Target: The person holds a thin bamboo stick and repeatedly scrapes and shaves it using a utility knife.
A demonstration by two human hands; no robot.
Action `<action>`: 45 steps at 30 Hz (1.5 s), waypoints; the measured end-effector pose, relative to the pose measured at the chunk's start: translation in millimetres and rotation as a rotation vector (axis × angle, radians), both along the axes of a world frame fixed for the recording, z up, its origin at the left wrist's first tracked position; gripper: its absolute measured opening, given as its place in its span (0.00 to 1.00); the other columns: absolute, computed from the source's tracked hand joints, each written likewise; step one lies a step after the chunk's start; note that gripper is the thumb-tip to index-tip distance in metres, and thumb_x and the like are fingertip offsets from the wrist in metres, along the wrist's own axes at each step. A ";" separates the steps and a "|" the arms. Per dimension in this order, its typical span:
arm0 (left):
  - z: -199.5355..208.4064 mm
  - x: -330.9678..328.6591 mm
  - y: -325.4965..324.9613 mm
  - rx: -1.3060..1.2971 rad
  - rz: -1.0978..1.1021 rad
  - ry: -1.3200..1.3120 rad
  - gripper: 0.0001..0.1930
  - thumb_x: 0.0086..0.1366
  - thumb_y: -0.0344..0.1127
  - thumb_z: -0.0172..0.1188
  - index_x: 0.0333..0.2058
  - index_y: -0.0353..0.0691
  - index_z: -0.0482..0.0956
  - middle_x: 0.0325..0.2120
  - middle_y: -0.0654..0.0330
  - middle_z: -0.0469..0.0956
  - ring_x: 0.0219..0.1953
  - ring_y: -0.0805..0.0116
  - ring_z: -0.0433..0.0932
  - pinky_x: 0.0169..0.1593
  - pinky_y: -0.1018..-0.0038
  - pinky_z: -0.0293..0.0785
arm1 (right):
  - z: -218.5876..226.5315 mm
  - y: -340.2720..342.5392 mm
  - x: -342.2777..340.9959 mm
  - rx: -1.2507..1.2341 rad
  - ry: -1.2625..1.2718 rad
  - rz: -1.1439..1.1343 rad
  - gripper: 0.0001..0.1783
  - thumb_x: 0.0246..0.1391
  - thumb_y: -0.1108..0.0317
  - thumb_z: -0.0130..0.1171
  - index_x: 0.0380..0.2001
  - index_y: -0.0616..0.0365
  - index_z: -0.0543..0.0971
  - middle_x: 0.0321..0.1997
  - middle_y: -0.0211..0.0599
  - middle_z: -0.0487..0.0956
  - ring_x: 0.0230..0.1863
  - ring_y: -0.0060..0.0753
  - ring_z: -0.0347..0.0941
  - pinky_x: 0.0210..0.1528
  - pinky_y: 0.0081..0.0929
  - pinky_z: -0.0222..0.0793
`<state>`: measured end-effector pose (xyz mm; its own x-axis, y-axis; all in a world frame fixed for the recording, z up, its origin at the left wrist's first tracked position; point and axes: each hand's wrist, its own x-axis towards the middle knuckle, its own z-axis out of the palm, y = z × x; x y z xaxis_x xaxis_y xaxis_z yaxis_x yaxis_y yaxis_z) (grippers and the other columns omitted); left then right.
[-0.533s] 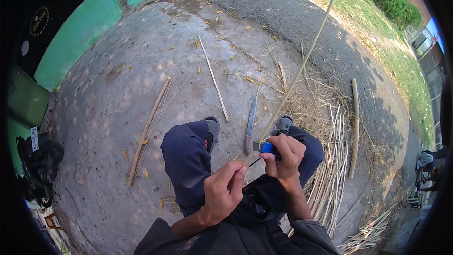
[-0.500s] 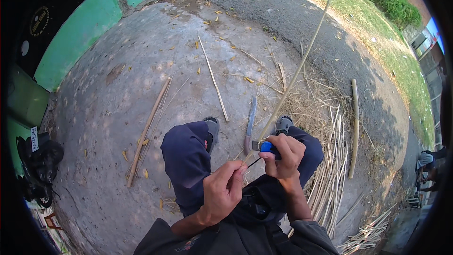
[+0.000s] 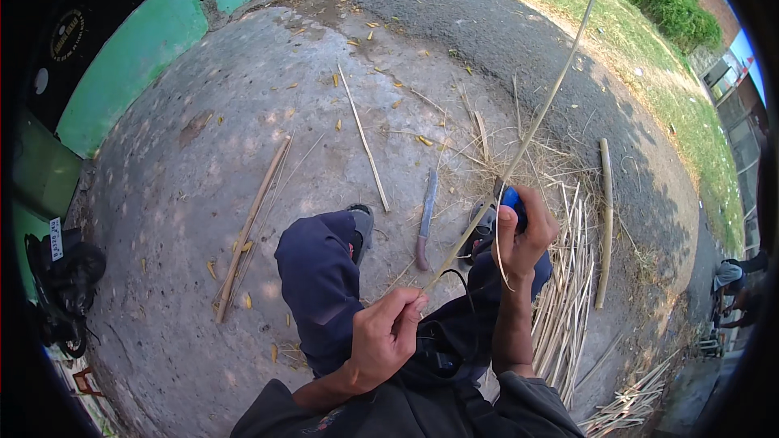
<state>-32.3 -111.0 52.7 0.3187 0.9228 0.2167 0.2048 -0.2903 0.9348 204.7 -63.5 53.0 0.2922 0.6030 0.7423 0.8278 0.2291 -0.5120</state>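
My left hand (image 3: 385, 337) pinches the near end of a long thin bamboo strip (image 3: 545, 109), just above my lap. The strip slants up and away to the right, past the top of the view. Wrapped in my right hand (image 3: 527, 231) is a small blue-handled cutter (image 3: 512, 201), held at the strip farther along it. The cutter's dark head meets the strip, though its cutting edge is hard to see. A thin curled shaving (image 3: 502, 268) dangles beside my right thumb. On the ground between my feet lies a large knife (image 3: 428, 204) with a brown handle.
Split bamboo strips (image 3: 572, 276) are heaped by my right leg, with shavings beyond. A thicker bamboo pole (image 3: 606, 223) lies farther right. To my left rest a stick (image 3: 253, 231) and a loose strip (image 3: 363, 138). A person (image 3: 734, 284) is at the far right.
My right hand has slid the cutter up along the strip, away from my left hand, and a curled shaving now hangs there. The strip leans further right. My left hand stays nearly still.
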 end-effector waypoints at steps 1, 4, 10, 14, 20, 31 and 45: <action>0.4 -0.3 0.2 -0.001 -0.001 -0.003 0.02 0.72 0.23 0.61 0.38 0.32 0.81 0.20 0.61 0.76 0.19 0.80 0.72 0.23 0.79 0.64 | 0.4 0.8 1.2 0.022 -0.002 -0.011 0.15 0.61 0.61 0.68 0.36 0.64 0.81 0.23 0.41 0.74 0.20 0.35 0.72 0.24 0.28 0.64; 0.7 -3.2 0.0 -0.015 -0.024 0.010 0.02 0.72 0.24 0.61 0.38 0.32 0.81 0.20 0.61 0.77 0.19 0.80 0.72 0.23 0.79 0.64 | 4.7 9.4 15.9 0.039 0.039 -0.069 0.14 0.64 0.61 0.66 0.37 0.63 0.81 0.22 0.38 0.73 0.20 0.31 0.69 0.24 0.27 0.61; -21.7 -29.9 -10.1 -0.051 -0.008 0.134 0.02 0.72 0.24 0.62 0.38 0.31 0.82 0.22 0.57 0.79 0.22 0.75 0.76 0.26 0.77 0.69 | 9.2 54.0 147.3 0.136 0.440 -0.265 0.24 0.76 0.50 0.51 0.34 0.59 0.80 0.23 0.20 0.67 0.22 0.15 0.55 0.24 0.22 0.46; -27.2 -25.4 2.6 -0.007 0.080 0.134 0.02 0.71 0.23 0.62 0.38 0.31 0.82 0.23 0.57 0.79 0.22 0.76 0.75 0.27 0.76 0.69 | 10.4 51.5 129.6 -0.092 0.887 0.082 0.27 0.76 0.46 0.49 0.43 0.62 0.81 0.25 0.22 0.69 0.19 0.09 0.52 0.21 0.18 0.42; -29.4 -9.1 17.4 -0.033 0.039 0.081 0.04 0.73 0.25 0.60 0.39 0.30 0.81 0.23 0.59 0.78 0.23 0.81 0.75 0.26 0.79 0.69 | -11.4 7.9 18.9 -0.443 0.994 0.558 0.29 0.66 0.53 0.63 0.59 0.68 0.78 0.44 0.39 0.86 0.22 0.09 0.64 0.24 0.12 0.53; -33.0 -4.8 17.2 -0.112 0.001 0.010 0.03 0.74 0.25 0.59 0.40 0.31 0.80 0.24 0.58 0.79 0.23 0.78 0.77 0.27 0.77 0.70 | -24.9 -17.2 -23.0 -0.625 0.971 0.605 0.11 0.56 0.73 0.75 0.39 0.67 0.86 0.31 0.34 0.86 0.29 0.15 0.78 0.31 0.16 0.72; -31.0 -7.5 10.9 -0.020 -0.002 0.025 0.02 0.73 0.24 0.61 0.41 0.32 0.79 0.26 0.55 0.80 0.21 0.72 0.75 0.25 0.74 0.68 | -31.6 -10.6 -15.6 -0.176 0.729 0.206 0.07 0.69 0.68 0.64 0.41 0.61 0.80 0.35 0.25 0.80 0.31 0.09 0.69 0.29 0.14 0.63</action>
